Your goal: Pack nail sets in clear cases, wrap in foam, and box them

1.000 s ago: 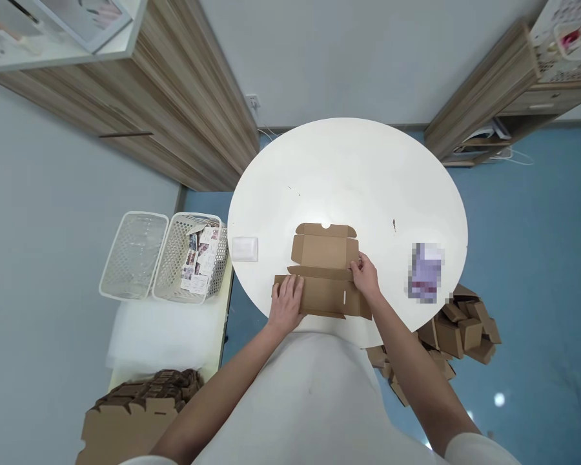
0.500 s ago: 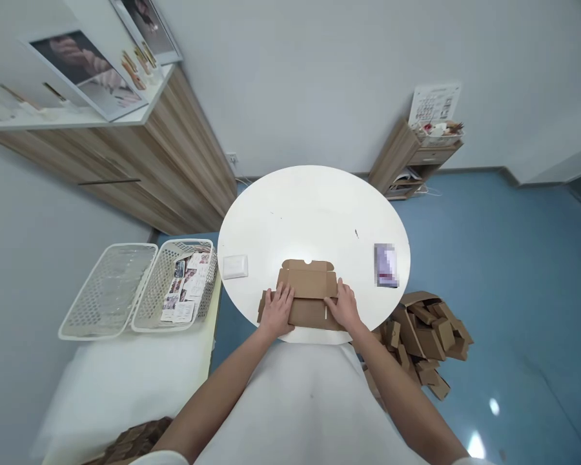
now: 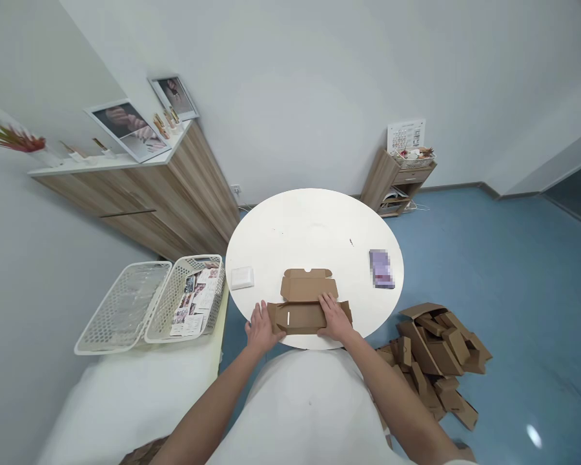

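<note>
A partly folded brown cardboard box (image 3: 302,318) lies near the close edge of the white oval table (image 3: 314,219). Its lid panel (image 3: 307,287) lies back, away from me, with a notched tuck flap at the far end. Around the left end of the box, my left hand (image 3: 260,329) holds the side flap, thumb at the near corner. My right hand (image 3: 336,319) grips the right part, its fingers over the fold line and thumb by the front wall. A small white strip shows inside the box.
A white packet (image 3: 243,278) lies on the table's left, a purple, blurred-out packet (image 3: 381,268) on its right. White baskets (image 3: 184,300), one with printed cards, stand left. Cardboard boxes (image 3: 430,349) are heaped on the floor at right. Beyond stand a cabinet (image 3: 193,194) and small shelf (image 3: 392,181).
Front and side walls of the box now stand up more. My left hand has moved out to its left end, and my right hand lies further over the right part. The view has tilted up.
</note>
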A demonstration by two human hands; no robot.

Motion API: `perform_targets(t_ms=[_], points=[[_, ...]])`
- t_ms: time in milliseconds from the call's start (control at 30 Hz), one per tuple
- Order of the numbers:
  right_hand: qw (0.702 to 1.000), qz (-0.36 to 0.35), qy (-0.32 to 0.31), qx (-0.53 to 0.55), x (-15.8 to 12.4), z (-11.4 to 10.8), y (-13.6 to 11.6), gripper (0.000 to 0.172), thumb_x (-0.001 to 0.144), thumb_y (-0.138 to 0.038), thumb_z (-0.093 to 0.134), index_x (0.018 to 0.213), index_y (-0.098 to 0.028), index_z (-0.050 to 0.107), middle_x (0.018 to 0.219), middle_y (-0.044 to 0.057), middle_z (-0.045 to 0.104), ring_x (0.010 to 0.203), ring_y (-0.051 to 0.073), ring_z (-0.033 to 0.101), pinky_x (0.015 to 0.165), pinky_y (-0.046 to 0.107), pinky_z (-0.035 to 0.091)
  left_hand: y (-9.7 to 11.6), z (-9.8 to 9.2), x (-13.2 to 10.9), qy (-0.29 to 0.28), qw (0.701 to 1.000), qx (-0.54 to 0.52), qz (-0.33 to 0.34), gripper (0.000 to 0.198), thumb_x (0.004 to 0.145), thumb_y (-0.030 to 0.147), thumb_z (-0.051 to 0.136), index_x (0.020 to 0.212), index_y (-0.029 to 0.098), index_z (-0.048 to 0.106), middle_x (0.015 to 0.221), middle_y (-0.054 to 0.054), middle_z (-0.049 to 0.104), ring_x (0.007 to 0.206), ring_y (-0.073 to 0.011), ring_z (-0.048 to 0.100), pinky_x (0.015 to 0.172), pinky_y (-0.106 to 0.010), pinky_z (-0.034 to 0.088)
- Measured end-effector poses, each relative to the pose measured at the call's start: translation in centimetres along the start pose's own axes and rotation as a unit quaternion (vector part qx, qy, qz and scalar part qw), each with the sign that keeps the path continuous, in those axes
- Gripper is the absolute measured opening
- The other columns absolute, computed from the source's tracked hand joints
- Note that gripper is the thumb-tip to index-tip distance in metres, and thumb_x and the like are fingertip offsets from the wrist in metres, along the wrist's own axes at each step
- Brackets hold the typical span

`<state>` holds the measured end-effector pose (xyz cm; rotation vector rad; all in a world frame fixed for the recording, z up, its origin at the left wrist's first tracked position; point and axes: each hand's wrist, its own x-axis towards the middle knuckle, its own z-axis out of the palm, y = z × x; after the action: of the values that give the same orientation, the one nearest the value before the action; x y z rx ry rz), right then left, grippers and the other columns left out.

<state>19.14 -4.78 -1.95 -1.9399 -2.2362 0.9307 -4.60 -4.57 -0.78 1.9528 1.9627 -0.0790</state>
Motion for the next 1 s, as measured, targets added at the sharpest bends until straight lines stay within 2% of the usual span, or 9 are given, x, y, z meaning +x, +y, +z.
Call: perform_targets(t_ms=[67,167,267,367,433,500,633,767,1000], points=[[1.0,-0.005,0.011,0.015,0.1,0.3,0.1,0.106,0.054,-0.029,0.069,0.138,-0.019,0.005,0.146,0.007,0.009,0.134,0.024,0.0,0.104,0.039,0.019,-1.2,0.4,-0.4,-0.015,0.998,-0.056,0.004,0.093,0.068,0.039,0.056,0.137,0.007,0.004,0.135,-0.022,0.031,0.124,-0.0316,0.03,0.093,-0.044,0.031],[0.999,-0.006,0.018,0.032,0.2,0.6,0.0,0.104,0.055,-0.028,0.068,0.139,-0.019,0.005,0.146,0.007,0.009,0.134,0.023,-0.001,0.105,0.038,0.018,-2.0,0.9,-0.4,-0.027,0.988,-0.147,0.032,0.084,0.071,0.032,0.055,0.136,0.006,0.008,0.128,-0.019,0.043,0.117,-0.028,0.041,0.09,-0.036,0.037],[0.999,-0.003,0.016,0.042,0.3,0.8,-0.3,0.102,0.057,-0.025,0.066,0.139,-0.02,0.005,0.147,0.006,0.008,0.134,0.024,-0.001,0.104,0.04,0.02,-2.2,1.2,-0.1,-0.033,0.965,-0.261,0.002,0.077,0.075,0.027,0.053,0.135,0.008,0.01,0.12,-0.017,0.052,0.106,-0.0231,0.053,0.083,-0.032,0.043],[0.999,-0.003,0.013,0.042,0.3,0.9,-0.5,0.101,0.057,-0.022,0.064,0.139,-0.02,0.004,0.147,0.006,0.007,0.134,0.024,-0.001,0.104,0.041,0.021,-2.1,1.2,0.3,-0.037,0.942,-0.332,-0.033,0.058,0.075,0.019,0.052,0.128,0.01,0.029,0.111,-0.014,0.059,0.095,-0.0197,0.06,0.076,-0.029,0.047],[0.999,-0.004,0.011,0.038,0.3,0.9,-0.5,0.101,0.056,-0.019,0.064,0.139,-0.02,0.005,0.147,0.006,0.006,0.134,0.024,-0.001,0.104,0.041,0.02,-1.9,1.1,0.4,-0.039,0.941,-0.333,-0.037,0.047,0.073,0.015,0.054,0.118,0.012,0.041,0.105,-0.012,0.062,0.092,-0.0195,0.061,0.074,-0.029,0.048],[0.999,-0.004,0.008,0.036,0.3,0.9,-0.5,0.101,0.056,-0.018,0.065,0.139,-0.019,0.007,0.147,0.007,0.007,0.134,0.024,-0.001,0.104,0.04,0.02,-1.6,0.9,0.5,-0.04,0.945,-0.323,-0.033,0.043,0.071,0.012,0.055,0.113,0.013,0.046,0.101,-0.01,0.064,0.09,-0.0192,0.061,0.073,-0.029,0.049],[0.999,-0.006,0.001,0.034,0.4,0.7,-0.4,0.101,0.054,-0.017,0.066,0.138,-0.018,0.009,0.147,0.007,0.007,0.134,0.024,0.0,0.104,0.039,0.021,-1.0,0.7,0.2,-0.036,0.948,-0.316,-0.021,0.044,0.07,0.01,0.054,0.113,0.014,0.047,0.101,-0.009,0.064,0.089,-0.0186,0.061,0.071,-0.028,0.049],[0.999,-0.009,-0.008,0.036,0.5,0.6,-0.3,0.105,0.053,-0.019,0.068,0.139,-0.019,0.007,0.147,0.007,0.006,0.134,0.024,0.0,0.104,0.039,0.021,-0.9,0.4,-0.1,-0.027,0.959,-0.283,-0.019,0.035,0.072,0.016,0.055,0.107,0.013,0.052,0.101,-0.009,0.064,0.09,-0.021,0.061,0.069,-0.029,0.049],[1.0,-0.008,0.002,0.018,0.6,0.7,-0.3,0.109,0.051,-0.02,0.072,0.139,-0.019,0.007,0.146,0.008,0.007,0.134,0.027,0.001,0.104,0.04,0.021,-1.0,-0.3,-0.7,-0.008,0.957,-0.289,0.009,0.03,0.072,0.019,0.054,0.102,0.014,0.054,0.095,-0.008,0.065,0.086,-0.021,0.061,0.069,-0.03,0.048]])
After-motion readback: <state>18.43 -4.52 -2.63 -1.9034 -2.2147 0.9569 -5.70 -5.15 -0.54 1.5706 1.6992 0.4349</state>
